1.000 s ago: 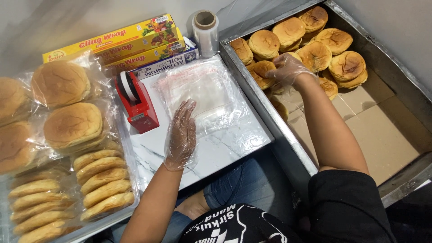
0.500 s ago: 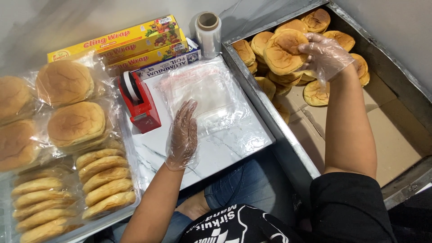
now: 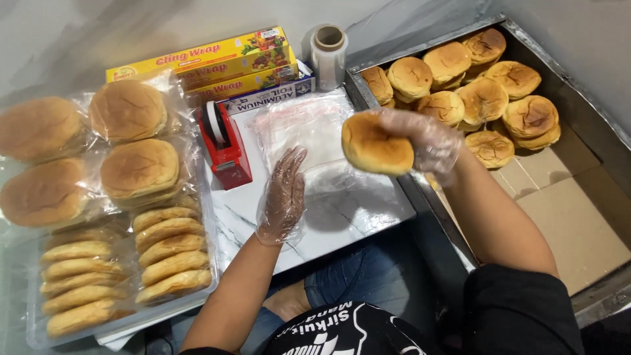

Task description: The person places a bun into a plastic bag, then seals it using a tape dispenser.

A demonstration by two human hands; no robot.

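Round golden-brown bun (image 3: pixel 376 144) sits clasped in my gloved right hand (image 3: pixel 427 141), fingers curled round its far side, held in the air over the right edge of the white marble-look board (image 3: pixel 342 217).

Going left to right: far left, big round buns wrapped in clear film (image 3: pixel 43 164) lie on the grey surface. Next, stacked long rolls in clear bags (image 3: pixel 125 263) sit on a clear plastic tray (image 3: pixel 39 335). Behind them, yellow flat boxes of cling film (image 3: pixel 210 62). A red tape dispenser (image 3: pixel 223 141) stands on the board's left edge. My left hand (image 3: pixel 282 194), in a clear plastic glove, lies flat on the board, fingers straight and spread, gripping nothing, fingertips touching a pile of clear plastic bags (image 3: pixel 302 128). A clear tape roll (image 3: pixel 328 49) stands upright behind. Far right, a metal tray lined with brown cardboard (image 3: pixel 565 223) holds loose round buns (image 3: pixel 473 98) heaped at its far end.
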